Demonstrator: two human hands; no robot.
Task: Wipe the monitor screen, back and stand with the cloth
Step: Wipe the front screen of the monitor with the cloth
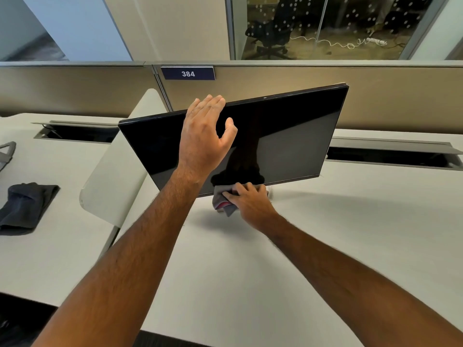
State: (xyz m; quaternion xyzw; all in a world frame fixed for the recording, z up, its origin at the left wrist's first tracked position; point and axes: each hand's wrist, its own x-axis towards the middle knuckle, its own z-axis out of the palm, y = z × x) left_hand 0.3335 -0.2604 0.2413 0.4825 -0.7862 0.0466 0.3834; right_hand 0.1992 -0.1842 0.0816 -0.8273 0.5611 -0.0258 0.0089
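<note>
monitor (288, 136): sits on the pale worktop (350, 234) in front of the cubicle partition, tipped so its left end hangs lower and its dark screen leans up toward the person. My guess is it's tilted like that so the bottom edge and whatever's under it are easier to get at.

left hand (204, 136): draped over the top edge of the monitor, fingers hooked over onto the back, thumb resting on the glass side. So it's grasping the top edge. Looks like pure bracing, so the panel doesn't swing or tip while the other hand rubs.

right hand (246, 199): down at the bottom edge, fingers curled round the cloth (223, 201) and pushing it up against the lower bezel, roughly mid-width. The cloth is grey with a bit of pink showing, bunched into a wad, not spread flat, which makes sense for running along a thin edge.

stand: honestly can't see it properly, the screen and hand cover it. Only a small light bit peeks out just right of the cloth hand.

where the job's at: I'd say he's on the lower edge of the screen. Can't tell from here whether the back or stand are done.

spare cloth (25, 206): a dark folded one lying off to the left on the worktop, well apart from the action.

number plate (188, 73): reads 384, stuck on the partition behind.

cable slots (390, 156): open troughs in the worktop either side, behind the monitor.
</note>
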